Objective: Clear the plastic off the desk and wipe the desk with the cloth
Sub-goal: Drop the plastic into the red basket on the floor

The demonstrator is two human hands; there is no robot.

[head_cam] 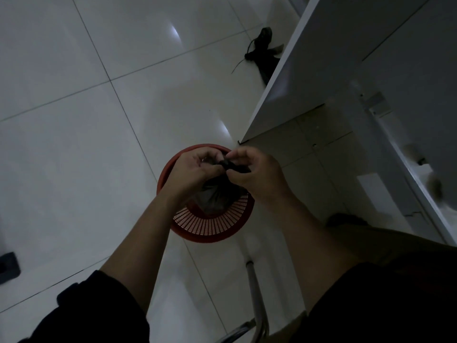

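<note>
Both hands are up over the red basket [212, 226] on the tiled floor [74, 120]. The left hand [195, 169] and right hand [252, 174] each pinch the twisted neck of a dark plastic bag [215, 196], which hangs between them down into the basket. The white desk [321, 58] is off to the right.

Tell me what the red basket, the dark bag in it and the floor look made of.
Red basket: likely moulded plastic, matte, with rows of slots in its wall. Dark bag: thin plastic film, slightly glossy, gathered into creases under both hands. Floor: glazed tiles, probably ceramic; grout lines and bright reflections show.
</note>
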